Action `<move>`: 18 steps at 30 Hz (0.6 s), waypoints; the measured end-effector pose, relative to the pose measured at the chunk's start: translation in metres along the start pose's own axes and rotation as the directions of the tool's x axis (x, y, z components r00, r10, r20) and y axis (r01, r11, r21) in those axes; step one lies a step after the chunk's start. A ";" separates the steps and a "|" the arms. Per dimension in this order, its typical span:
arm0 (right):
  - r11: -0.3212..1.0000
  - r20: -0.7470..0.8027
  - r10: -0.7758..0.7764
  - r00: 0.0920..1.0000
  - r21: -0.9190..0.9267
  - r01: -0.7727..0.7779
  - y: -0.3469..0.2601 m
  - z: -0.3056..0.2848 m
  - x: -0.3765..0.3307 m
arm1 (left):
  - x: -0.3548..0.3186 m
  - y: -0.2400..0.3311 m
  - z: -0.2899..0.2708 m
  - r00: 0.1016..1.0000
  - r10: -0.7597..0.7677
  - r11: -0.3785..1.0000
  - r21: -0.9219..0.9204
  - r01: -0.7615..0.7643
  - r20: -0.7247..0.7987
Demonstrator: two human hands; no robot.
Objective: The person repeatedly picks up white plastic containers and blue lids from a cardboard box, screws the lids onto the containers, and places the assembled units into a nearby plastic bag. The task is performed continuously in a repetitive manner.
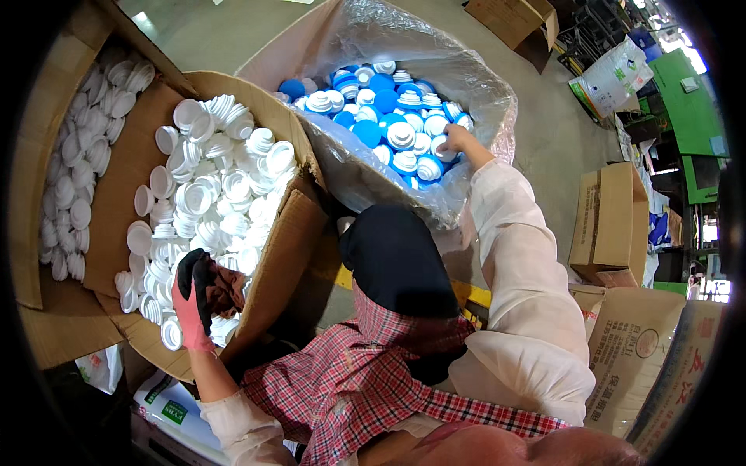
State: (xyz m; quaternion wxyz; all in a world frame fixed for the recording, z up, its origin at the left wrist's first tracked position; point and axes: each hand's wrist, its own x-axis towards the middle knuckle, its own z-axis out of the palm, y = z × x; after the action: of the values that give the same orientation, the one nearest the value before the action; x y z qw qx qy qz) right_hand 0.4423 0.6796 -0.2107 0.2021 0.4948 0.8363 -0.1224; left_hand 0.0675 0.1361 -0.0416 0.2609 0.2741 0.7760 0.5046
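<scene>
My right hand (458, 140), bare, reaches to the right side of a heap of blue-and-white plastic lids (400, 136). Its fingers are pinched at a white-and-blue lid (443, 149) on the heap. This heap lies in a carton lined with clear plastic film (326, 159). My left hand (194, 299), in a pink glove with black fingers, is over white round plastic caps (198, 198) in an open cardboard box (280, 256). A crumpled dark brown thing (225, 291) is against its fingers; what it is, I cannot make out.
Another carton compartment at the far left holds more white caps (78, 179). Cardboard boxes (610, 221) stand on the right, with a printed carton (637, 349) nearer me. A white sack (614, 78) and green equipment (688, 101) are farther right. My knee (400, 260) is between the boxes.
</scene>
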 end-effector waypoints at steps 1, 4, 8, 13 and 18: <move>1.000 -0.008 0.010 1.000 0.016 -0.010 0.003 0.005 -0.001 | 0.001 0.000 0.002 1.000 0.011 1.000 0.006 -0.011 0.002; 0.997 -0.146 0.019 0.989 0.080 -0.007 0.009 0.007 -0.009 | 0.003 0.001 0.005 1.000 0.024 0.999 0.035 -0.024 -0.005; 0.972 -0.442 -0.063 0.895 0.175 0.155 -0.017 -0.022 -0.044 | -0.004 0.000 0.002 0.996 0.080 0.993 0.090 -0.076 -0.037; 0.742 -0.458 -0.411 0.788 0.334 0.581 -0.142 -0.084 -0.137 | -0.014 -0.005 -0.008 0.995 0.102 0.959 0.269 -0.094 -0.015; 0.185 -0.565 -0.793 0.228 0.134 0.974 -0.286 -0.115 -0.260 | -0.018 -0.042 -0.022 0.984 0.169 0.877 0.464 -0.128 -0.047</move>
State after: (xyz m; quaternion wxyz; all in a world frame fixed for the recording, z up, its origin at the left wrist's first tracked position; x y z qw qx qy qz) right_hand 0.2784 0.3859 0.0120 -0.1977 -0.0543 0.9258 -0.3176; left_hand 0.0590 0.0952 -0.0709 0.1157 0.3648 0.8602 0.3369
